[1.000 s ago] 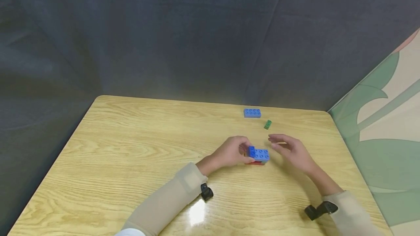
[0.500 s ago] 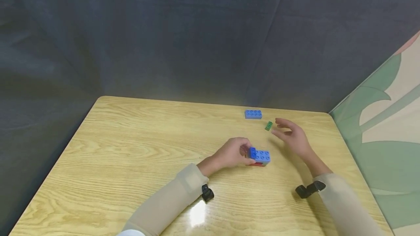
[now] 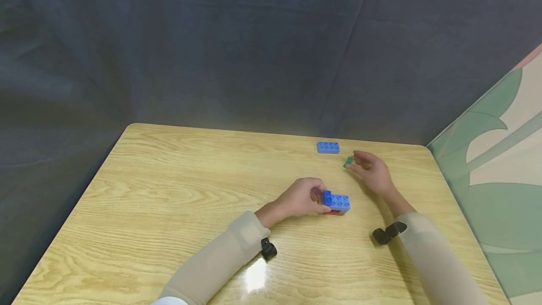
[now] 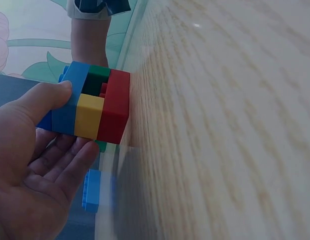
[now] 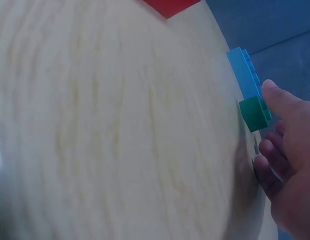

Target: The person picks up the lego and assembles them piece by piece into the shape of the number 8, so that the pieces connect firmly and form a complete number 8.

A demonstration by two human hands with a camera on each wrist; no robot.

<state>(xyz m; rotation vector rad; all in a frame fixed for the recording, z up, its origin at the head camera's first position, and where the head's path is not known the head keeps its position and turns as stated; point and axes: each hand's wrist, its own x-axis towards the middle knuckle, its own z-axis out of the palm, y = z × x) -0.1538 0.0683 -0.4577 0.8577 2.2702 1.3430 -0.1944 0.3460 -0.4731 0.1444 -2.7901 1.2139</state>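
My left hand [image 3: 301, 197] holds the left end of a stack of toy building bricks [image 3: 340, 202] low over the table. In the left wrist view the stack has a red brick [image 4: 115, 106] at the bottom, yellow [image 4: 88, 116] and green [image 4: 98, 74] bricks with a gap between them, and a blue brick [image 4: 65, 112] above. A small darker blue brick [image 3: 327, 197] sits on top at the hand's end. Farther back, my right hand [image 3: 373, 173] has thumb and fingers spread at a small green brick [image 3: 348, 161] on the table, the thumb overlapping its near end.
A loose blue eight-stud brick [image 3: 328, 148] lies near the table's back edge, just behind the green brick. The wooden table [image 3: 190, 178] meets a dark curtain [image 3: 237, 60] at the back and a patterned panel [image 3: 504, 201] on the right.
My right hand has moved from beside the stack, away and then left, to the small green brick. My left hand stays in place with its hold on the stack.
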